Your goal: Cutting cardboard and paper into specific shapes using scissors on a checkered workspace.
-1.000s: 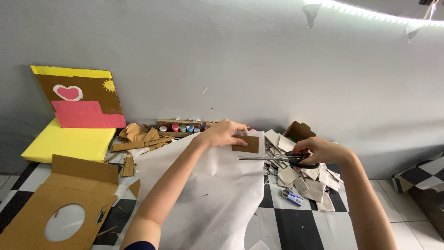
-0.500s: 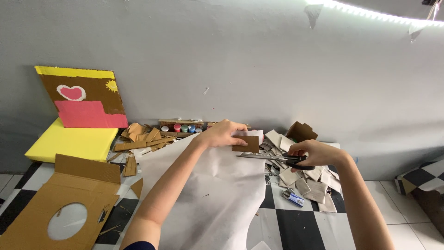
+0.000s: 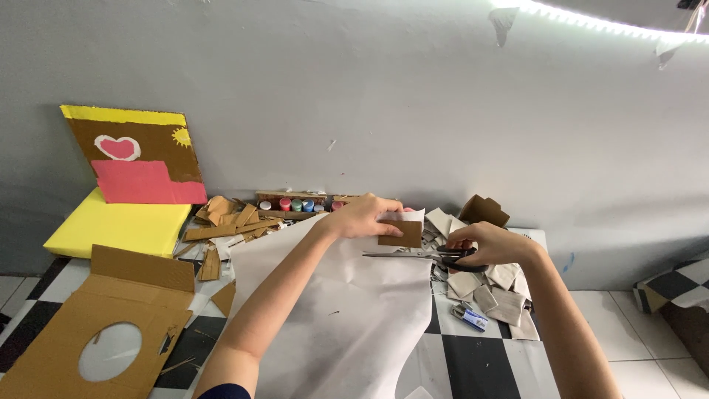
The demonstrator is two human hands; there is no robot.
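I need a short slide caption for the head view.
Left hand holds cardboard piece; right hand holds scissors.

Matt white paper sheet (image 3: pixel 347 310), smooth with soft folds, under a small piece of plain brown cardboard (image 3: pixel 402 233), dull and fibrous. Bright metal blades and glossy black plastic handles on the scissors (image 3: pixel 432 256). Rough corrugated brown cardboard panel (image 3: pixel 88 347) with a round hole, on glossy black-and-white floor tiles (image 3: pixel 480 366).
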